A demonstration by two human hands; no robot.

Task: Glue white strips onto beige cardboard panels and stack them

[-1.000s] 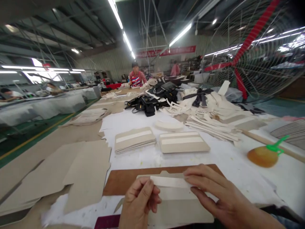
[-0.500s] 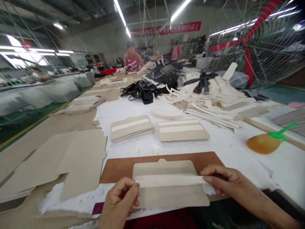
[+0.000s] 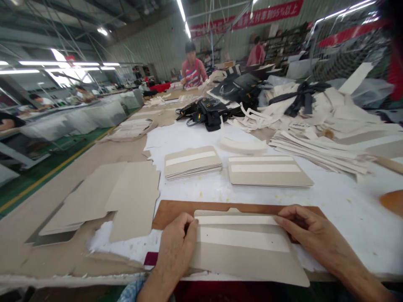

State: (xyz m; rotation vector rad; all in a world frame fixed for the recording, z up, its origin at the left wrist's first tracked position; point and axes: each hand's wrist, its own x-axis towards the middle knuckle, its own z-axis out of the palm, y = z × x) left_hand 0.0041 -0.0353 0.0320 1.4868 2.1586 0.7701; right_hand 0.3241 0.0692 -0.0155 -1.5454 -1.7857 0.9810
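Note:
A beige card panel (image 3: 245, 262) with a notched tab at its far edge lies in front of me, partly over a brown board (image 3: 170, 213). Across its upper part runs a narrow white strip (image 3: 236, 219). My left hand (image 3: 178, 241) pinches the strip's left end between thumb and fingers. The right end is pinched by my right hand (image 3: 307, 228). Just nearer to me, a wider white band (image 3: 242, 240) with small dark dots lies on the same panel.
Two stacks of banded panels, a left stack (image 3: 193, 163) and a right stack (image 3: 270, 178), stand beyond. Plain card panels (image 3: 135, 193) lie at left. White strips (image 3: 317, 153), black bags (image 3: 208, 111) and an orange object (image 3: 392, 203) are farther off. A person (image 3: 192, 71) works at the far end.
Both hands have moved the narrow strip away from me, toward the panel's far edge, uncovering the wider band. The camera view has swung left.

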